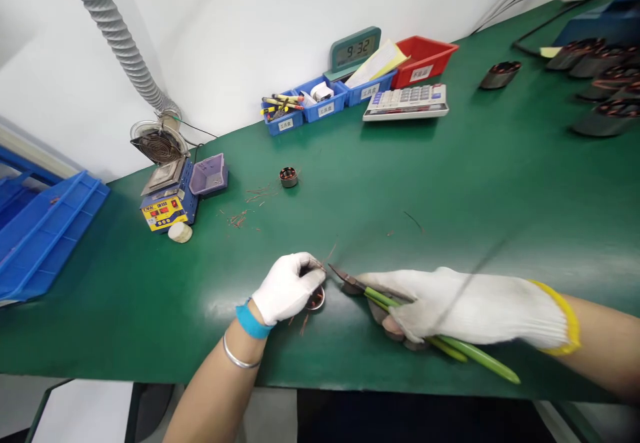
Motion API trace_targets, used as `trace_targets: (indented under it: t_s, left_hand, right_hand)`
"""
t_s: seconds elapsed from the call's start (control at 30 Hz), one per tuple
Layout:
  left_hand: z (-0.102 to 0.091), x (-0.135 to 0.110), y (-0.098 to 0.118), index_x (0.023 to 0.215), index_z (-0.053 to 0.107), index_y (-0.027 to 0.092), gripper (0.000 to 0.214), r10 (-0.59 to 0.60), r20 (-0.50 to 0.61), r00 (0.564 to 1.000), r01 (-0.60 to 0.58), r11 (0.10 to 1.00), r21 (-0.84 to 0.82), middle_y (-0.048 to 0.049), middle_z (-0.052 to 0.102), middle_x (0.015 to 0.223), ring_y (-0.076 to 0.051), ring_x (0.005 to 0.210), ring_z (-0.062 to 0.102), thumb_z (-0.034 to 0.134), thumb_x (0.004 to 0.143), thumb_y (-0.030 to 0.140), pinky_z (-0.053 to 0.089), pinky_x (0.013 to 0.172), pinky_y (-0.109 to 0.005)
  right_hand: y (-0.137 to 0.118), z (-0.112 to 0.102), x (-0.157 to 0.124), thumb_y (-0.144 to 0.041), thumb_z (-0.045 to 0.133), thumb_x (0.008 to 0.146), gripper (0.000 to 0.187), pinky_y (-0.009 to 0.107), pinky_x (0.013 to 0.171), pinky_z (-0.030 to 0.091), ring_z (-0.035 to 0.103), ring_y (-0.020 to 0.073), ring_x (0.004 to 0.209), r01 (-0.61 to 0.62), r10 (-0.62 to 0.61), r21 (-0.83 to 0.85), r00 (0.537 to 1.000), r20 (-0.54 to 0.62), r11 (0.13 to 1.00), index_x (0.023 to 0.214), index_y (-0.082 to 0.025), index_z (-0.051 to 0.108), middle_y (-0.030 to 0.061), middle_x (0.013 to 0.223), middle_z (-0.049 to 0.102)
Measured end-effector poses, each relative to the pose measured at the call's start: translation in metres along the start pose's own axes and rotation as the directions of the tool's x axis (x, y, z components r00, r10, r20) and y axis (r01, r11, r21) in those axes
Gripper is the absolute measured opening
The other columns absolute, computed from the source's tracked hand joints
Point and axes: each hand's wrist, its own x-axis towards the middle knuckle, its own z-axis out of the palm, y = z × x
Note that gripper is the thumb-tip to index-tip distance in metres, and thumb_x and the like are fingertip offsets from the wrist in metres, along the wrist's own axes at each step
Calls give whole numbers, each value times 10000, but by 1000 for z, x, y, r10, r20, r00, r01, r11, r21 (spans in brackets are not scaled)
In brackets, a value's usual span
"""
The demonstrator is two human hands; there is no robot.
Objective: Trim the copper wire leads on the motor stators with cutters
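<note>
Lead trimming, by the look of it. My left hand (287,288) is closed over a small wound stator (316,298), pinning it to the green bench (450,196) at the near edge, centre-left. My right hand (465,313) is wrapped round the green-handled snips (350,283), tips just right of the stator by its copper leads (330,253). Hands are near each other, not touching. Next cut needs the tips on one lead, clear of the winding. Glove hides most of the stator. Can't tell if the blades are parted or on wire.
</note>
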Motion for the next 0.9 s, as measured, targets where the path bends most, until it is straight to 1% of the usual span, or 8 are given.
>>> trace_targets:
  t_s: [0.07, 0.13, 0.3, 0.43, 0.5, 0.57, 0.67, 0.9]
  left_hand:
    - [1, 0, -1, 768, 605, 170, 112, 13, 9, 1000, -13, 1000, -14, 6, 610, 690, -139, 643, 546, 573, 836, 254, 431, 633, -249]
    - [2, 0, -2, 791, 622, 167, 112, 27, 19, 999, -26, 999, -25, 4, 614, 706, -144, 662, 544, 570, 837, 255, 438, 651, -256]
    - [2, 0, -4, 820, 651, 164, 115, 56, 27, 998, -55, 998, -32, -1, 631, 723, -151, 680, 556, 563, 842, 234, 458, 680, -264]
    - [2, 0, -4, 852, 667, 161, 122, 58, 23, 998, -57, 998, -42, -8, 648, 732, -154, 678, 570, 562, 846, 221, 466, 670, -260]
    - [3, 1, -4, 865, 672, 161, 124, 57, 25, 998, -56, 997, -47, -7, 652, 738, -151, 677, 570, 560, 848, 211, 465, 667, -256]
    - [3, 1, -4, 872, 674, 162, 124, 58, 27, 998, -56, 997, -52, -3, 654, 744, -146, 678, 570, 559, 850, 202, 463, 668, -251]
    - [3, 0, -4, 879, 678, 159, 126, 47, 25, 999, -46, 997, -57, 0, 647, 739, -140, 673, 565, 563, 852, 203, 457, 664, -246]
    - [4, -1, -1, 882, 681, 156, 141, 48, 20, 999, -47, 998, -50, 1, 650, 733, -140, 665, 563, 549, 837, 175, 451, 656, -247]
  right_hand:
    - [-2, -2, 3, -362, 565, 822, 340, 254, 632, 485, 685, 180, 753, -11, 11, -40, 1000, 10, 999, 1116, -222, 661, 23, 890, 754]
    - [-2, -3, 6, -353, 566, 818, 366, 274, 658, 487, 690, 199, 771, -17, 16, -68, 1000, -8, 998, 1154, -241, 661, 16, 873, 759]
    - [-5, -5, 9, -310, 563, 783, 459, 298, 645, 490, 701, 221, 726, -58, 54, -114, 998, -36, 992, 1233, -284, 648, -11, 782, 757]
    - [-5, -7, 8, -307, 564, 758, 526, 302, 657, 492, 703, 227, 743, -44, 39, -167, 999, -35, 985, 1280, -307, 638, -24, 790, 763]
    - [-6, -8, 7, -316, 572, 749, 514, 301, 639, 488, 699, 228, 720, -43, 37, -166, 998, -42, 985, 1257, -295, 653, -24, 772, 761]
    - [-7, -8, 7, -318, 575, 741, 465, 301, 627, 484, 695, 229, 703, -50, 43, -168, 998, -44, 984, 1193, -287, 680, -24, 755, 755]
    - [-10, -8, 6, -328, 563, 748, 393, 305, 634, 484, 697, 232, 715, -81, 74, -191, 996, -42, 978, 1117, -299, 698, -32, 769, 754]
    - [-8, -7, 8, -346, 557, 772, 406, 301, 640, 479, 698, 232, 732, -93, 85, -204, 995, -50, 974, 1158, -320, 680, -33, 803, 756]
